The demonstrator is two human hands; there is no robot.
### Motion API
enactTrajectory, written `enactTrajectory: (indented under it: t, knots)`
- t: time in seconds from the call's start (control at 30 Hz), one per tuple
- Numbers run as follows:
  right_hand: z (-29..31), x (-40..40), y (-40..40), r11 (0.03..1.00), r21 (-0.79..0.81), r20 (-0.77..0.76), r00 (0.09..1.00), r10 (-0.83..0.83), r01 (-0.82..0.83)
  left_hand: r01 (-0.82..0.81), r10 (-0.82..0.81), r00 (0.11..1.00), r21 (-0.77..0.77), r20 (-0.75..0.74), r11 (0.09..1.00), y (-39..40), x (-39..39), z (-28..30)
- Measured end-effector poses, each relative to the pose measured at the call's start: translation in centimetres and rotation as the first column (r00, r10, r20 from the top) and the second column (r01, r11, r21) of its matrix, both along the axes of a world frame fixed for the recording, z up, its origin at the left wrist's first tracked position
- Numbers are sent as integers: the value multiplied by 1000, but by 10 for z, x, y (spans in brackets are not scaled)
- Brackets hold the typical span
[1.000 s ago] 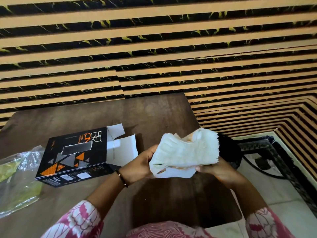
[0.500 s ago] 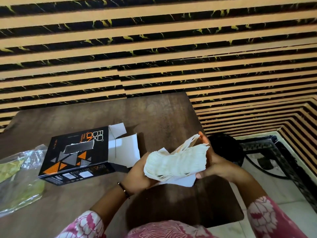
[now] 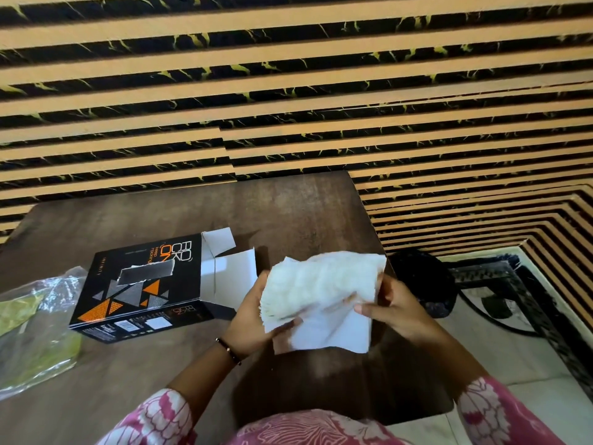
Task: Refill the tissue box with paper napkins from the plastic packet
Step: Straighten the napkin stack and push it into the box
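Note:
I hold a thick stack of white paper napkins (image 3: 324,284) above the table's right part. My left hand (image 3: 253,319) grips its left edge, thumb on the front. My right hand (image 3: 391,311) grips the right side, fingers curled over the stack. One loose napkin hangs down below the stack. The black tissue box (image 3: 141,293) with orange and grey triangles lies flat on the table to the left, its right end flaps open and white inside. The clear plastic packet (image 3: 35,326) with green print lies at the far left edge, partly cut off.
The dark wooden table (image 3: 288,213) stands against a wall of black and tan stripes. Its right edge runs just beside my right hand. A black round object (image 3: 423,284) sits on the floor right of the table, near a dark patterned floor border.
The stack has turned: half a second ago its fanned edges faced me, now its broad face shows. My right hand has shifted from behind the stack to its right side.

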State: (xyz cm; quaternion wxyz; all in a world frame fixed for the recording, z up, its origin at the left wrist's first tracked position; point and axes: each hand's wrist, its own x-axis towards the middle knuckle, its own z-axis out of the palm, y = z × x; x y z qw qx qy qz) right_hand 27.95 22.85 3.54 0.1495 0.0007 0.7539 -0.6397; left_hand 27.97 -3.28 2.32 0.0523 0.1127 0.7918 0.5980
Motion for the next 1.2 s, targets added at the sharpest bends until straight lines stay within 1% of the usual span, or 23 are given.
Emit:
enactTrajectory:
  t: [0.03,0.1,0.17,0.23,0.33,0.43,0.53,0.67,0.73,0.83,0.97,1.03,1.1,1.2]
  knots:
    - [1,-1,-1,996,-74,-3,999,-52,52,-11,10,1000,35,29,999,1,-2,0]
    - [3,-3,-2,956,-252,33,989,-145,149,-44,13,986,192,164,980,6,-6,6]
    - [0,-4,-7,886,-402,140,972,-189,230,-60,-62,945,358,321,932,13,-10,11]
    - [-7,-3,-14,847,-440,265,944,-195,299,-80,-143,881,440,451,894,20,-11,10]
    - [-23,2,-19,864,-374,374,907,-193,338,-122,-162,821,446,547,887,28,-8,-2]
    - [-31,7,-17,905,-310,432,891,-138,291,-187,-134,797,452,589,872,29,-7,-16]
    - [-34,10,-11,929,-250,449,883,-137,272,-223,-124,746,420,655,879,28,-8,-21]
    - [-33,10,-9,963,-157,447,886,-126,217,-275,-60,730,372,681,887,27,-11,-27]
    - [-32,8,-11,973,-128,447,887,-118,194,-293,-54,712,366,700,884,25,-14,-32]
    - [-33,5,-12,937,-205,469,869,-158,281,-293,-107,673,397,732,870,26,-13,-19]
    - [-32,7,-11,876,-316,553,821,-141,363,-214,-261,520,420,813,882,20,-13,-5]
    - [-31,8,-11,865,-339,594,797,-108,369,-180,-293,452,408,842,895,17,-15,-5]
    - [-30,9,-12,850,-374,618,783,-71,372,-155,-301,423,396,855,905,18,-13,-7]
    - [-25,11,-12,831,-432,615,789,-12,349,-178,-314,404,410,859,895,18,-10,-12]
